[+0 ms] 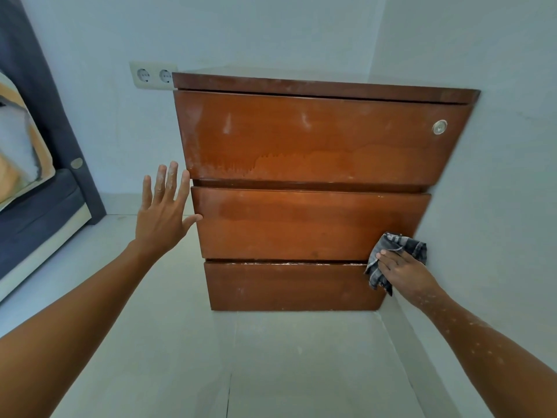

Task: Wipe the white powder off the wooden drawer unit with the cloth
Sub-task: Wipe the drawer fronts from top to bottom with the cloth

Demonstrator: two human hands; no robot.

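Reddish-brown wood is showing through a thin white haze on the drawer unit [316, 176], which is standing on the floor in a corner with its right side against the wall. The right hand [404, 273] is pressing the grey checked cloth [398, 248] flat against the right end of the middle drawer, just above the gap over the bottom drawer; its fingers [388, 257] are lying nearly straight over the fabric, pinning it rather than gripping it. The left hand [164, 212] is hovering beside the unit's left edge, fingers spread wide and holding nothing, with powder [211, 167] dusting its fingertips too.

The heaviest film is sitting on the top drawer's left half and lower left corner, and white crumbs are lining the gap [286, 262] above the bottom drawer. To do this stroke well, the cloth is probably best drawn in long overlapping passes along the grain, working from the top drawer downward so loosened dust is not falling onto cleaned wood. Folding to a fresh face should be helping avoid smearing, and a cloth edge could be run through the gap. The left hand could be steadying the unit.
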